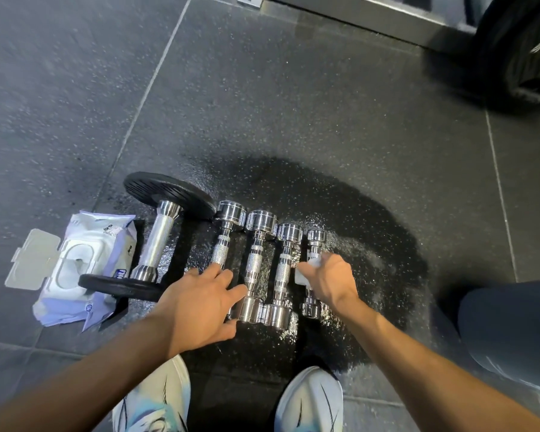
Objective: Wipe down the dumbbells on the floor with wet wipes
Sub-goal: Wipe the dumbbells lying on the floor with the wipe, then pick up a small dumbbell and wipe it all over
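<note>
Five dumbbells lie side by side on the floor, long axes pointing away; the right hand curls a wet wipe round the rightmost dumbbell. Left hand, fingers spread, seemingly steadies another.

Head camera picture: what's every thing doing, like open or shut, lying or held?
Wipes pack: on the floor, lid flap open.
Plate dumbbell: lying beside the pack.
Three bigger chrome dumbbells: lying side by side.
Smallest chrome dumbbell: lying down, wipe on its handle.
Wet wipe: held against that handle.
Left hand: open, fingers spread over the leftmost chrome dumbbell.
Right hand: curled round the wet wipe.
</note>
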{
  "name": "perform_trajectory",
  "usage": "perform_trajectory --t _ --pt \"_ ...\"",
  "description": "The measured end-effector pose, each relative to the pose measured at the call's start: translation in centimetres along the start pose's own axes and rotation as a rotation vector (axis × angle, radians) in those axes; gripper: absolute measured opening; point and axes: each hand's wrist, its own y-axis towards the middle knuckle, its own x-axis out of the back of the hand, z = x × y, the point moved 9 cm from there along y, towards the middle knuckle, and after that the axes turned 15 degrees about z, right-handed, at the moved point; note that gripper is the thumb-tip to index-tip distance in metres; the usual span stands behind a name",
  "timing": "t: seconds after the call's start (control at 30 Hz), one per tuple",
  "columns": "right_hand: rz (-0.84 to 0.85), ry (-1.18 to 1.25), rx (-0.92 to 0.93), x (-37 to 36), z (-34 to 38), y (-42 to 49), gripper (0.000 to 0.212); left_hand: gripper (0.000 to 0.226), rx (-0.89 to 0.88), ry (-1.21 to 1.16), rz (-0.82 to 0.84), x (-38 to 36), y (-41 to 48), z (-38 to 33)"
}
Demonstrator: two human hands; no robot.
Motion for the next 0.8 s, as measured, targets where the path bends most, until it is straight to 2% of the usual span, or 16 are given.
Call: perform_trajectory --t 0.1,0.23,0.33,0.4,0.47,0.57,0.63,0.67,0.7,0.77,0.8 --pt "0.019 0.218 0.071 2.0 0.1 -1.8 0.025 0.063 -0.029 -0.085 -0.025 0.3 -0.7 0.2" --pt "0.139 0.663 0.229 6.3 3.6 -6.7 0.024 0.058 -0.121 -0.468 -0.054 4.9 -3.6 1.3" --pt "0.247 0.901 0.389 10.4 9.2 -11.7 0.021 0.046 -0.168 -0.845 -0.074 11.7 -7.1 1.8" --pt "0.281 1.080 0.468 13.4 12.8 -15.6 0.014 0.052 -0.179 -1.039 -0.141 17.8 -10.2 1.7" --pt "0.330 1.210 0.592 16.1 16.8 -19.9 0.017 0.054 -0.212 -1.172 -0.253 24.3 -13.7 1.1" --pt "0.458 1.295 0.732 18.7 21.3 -25.4 0.021 0.053 -0.231 -1.175 -0.448 32.7 -19.2 0.0" --pt "0.518 1.306 0.741 19.6 23.2 -28.7 0.029 0.048 -0.163 -1.092 -0.593 36.6 -22.4 -0.5" --pt "0.550 1.314 0.753 19.8 24.1 -30.6 0.035 0.053 -0.129 -1.080 -0.637 37.9 -23.9 -0.8" --pt "0.585 1.314 0.778 19.9 24.9 -32.2 0.041 0.061 -0.122 -1.108 -0.654 38.6 -24.8 -1.2" --pt "0.600 1.289 0.822 19.8 25.8 -34.5 0.038 0.075 -0.138 -1.210 -0.644 39.1 -26.1 -2.4" --pt "0.590 1.276 0.839 19.6 26.0 -35.2 0.037 0.071 -0.143 -1.242 -0.638 38.9 -26.7 -3.0"
